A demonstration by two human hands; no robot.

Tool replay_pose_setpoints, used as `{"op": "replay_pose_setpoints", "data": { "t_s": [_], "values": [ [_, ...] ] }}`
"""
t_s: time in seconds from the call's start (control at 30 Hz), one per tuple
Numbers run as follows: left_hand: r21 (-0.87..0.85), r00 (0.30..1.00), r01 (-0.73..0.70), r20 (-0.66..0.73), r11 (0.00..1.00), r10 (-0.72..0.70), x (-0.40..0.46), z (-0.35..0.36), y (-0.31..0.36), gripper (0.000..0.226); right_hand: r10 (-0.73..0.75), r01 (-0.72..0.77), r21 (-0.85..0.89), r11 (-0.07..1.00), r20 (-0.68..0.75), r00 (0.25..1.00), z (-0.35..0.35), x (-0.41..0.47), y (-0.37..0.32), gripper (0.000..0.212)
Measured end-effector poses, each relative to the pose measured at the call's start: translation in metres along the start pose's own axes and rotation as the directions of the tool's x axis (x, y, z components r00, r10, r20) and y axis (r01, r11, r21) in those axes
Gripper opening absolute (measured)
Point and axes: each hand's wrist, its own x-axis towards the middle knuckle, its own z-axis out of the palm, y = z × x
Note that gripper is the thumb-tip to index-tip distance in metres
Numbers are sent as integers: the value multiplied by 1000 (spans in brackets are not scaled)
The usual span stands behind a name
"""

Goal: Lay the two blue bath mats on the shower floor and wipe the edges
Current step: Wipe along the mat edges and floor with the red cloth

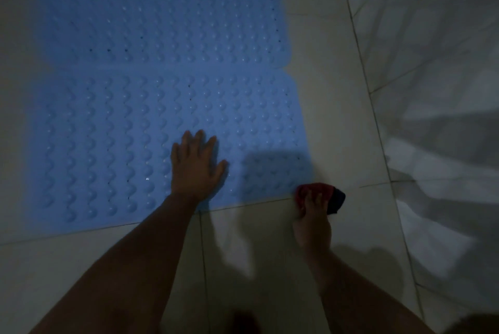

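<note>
- Left hand (198,164) is lying flat, fingers spread, on the near bumpy blue mat (108,144).
- Right hand (314,214) is gripping a crumpled red-and-dark cloth (328,194) at that mat's near right corner.
- Far mat (162,17) is touching it edge to edge on glossy pale tiles (256,239).

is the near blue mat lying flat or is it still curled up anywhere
Flat, as far as shows. The near mat lies spread on the tiled floor, left hand pressed on it; its left end is too dim to judge.

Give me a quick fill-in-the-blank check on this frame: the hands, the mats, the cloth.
1. The left hand lies ____ on the nearer blue mat, fingers spread.
2. The right hand holds a red and dark ____ at that mat's near right corner.
3. The farther blue mat lies ____ the nearer one, long edges meeting.
4. Both mats rest on the pale tiled ____.

Missing words: flat; cloth; beside; floor
</note>
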Motion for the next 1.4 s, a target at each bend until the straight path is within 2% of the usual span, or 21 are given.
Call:
{"op": "replay_pose_setpoints", "data": {
  "t_s": [0.17,0.23,0.37,0.47,0.57,0.63,0.7,0.77,0.83,0.9,1.0,1.07,1.13,1.2,1.27,1.4],
  "values": [
    [71,971,236,17,969,-238,-89,0,-42,72,-123,123,7,992,-49,991,32,-34,-22,66],
    [80,945,315,67,946,-320,-109,-4,-57,77,-189,188,-19,982,-45,981,44,-53,-37,67],
    [30,926,342,158,939,-343,-116,-16,-65,89,-292,291,-40,956,-22,956,64,-95,-82,68],
    [-13,920,321,244,947,-308,-115,-34,-74,90,-421,419,-111,901,2,907,86,-116,-111,69],
    [-269,919,365,256,891,-300,-120,-61,-93,85,-547,550,-141,823,64,835,104,-135,-141,75],
    [-359,920,388,211,849,-331,-129,-77,-109,77,-591,599,-167,783,99,801,111,-147,-163,77],
    [-312,917,395,181,864,-354,-139,-86,-124,70,-606,617,-193,763,120,786,115,-154,-181,76],
    [-236,876,467,253,852,-410,-156,-95,-142,67,-630,650,-220,728,160,760,121,-162,-196,76],
    [-232,862,491,272,840,-428,-170,-97,-156,67,-700,728,-243,641,204,684,129,-168,-208,77],
    [-252,864,491,264,834,-428,-179,-96,-165,64,-781,823,-235,518,263,567,136,-172,-221,75],
    [-257,878,478,175,840,-445,-186,-94,-176,51,-867,918,-206,340,309,390,145,-182,-254,63],
    [-213,885,465,78,859,-460,-191,-96,-192,56,-889,947,-190,258,337,310,156,-190,-283,56],
    [-152,827,552,-25,820,-561,-200,-103,-213,56,-878,949,-248,196,386,282,166,-195,-313,57],
    [-121,722,672,-116,731,-682,-213,-117,-234,48,-864,946,-287,148,428,265,169,-202,-338,65],
    [-114,636,743,-186,660,-749,-226,-128,-253,48,-855,956,-282,80,474,211,168,-209,-354,72],
    [-156,569,785,-199,599,-798,-242,-135,-283,55,-875,955,-290,-59,476,90,184,-209,-384,71]
  ]
}}
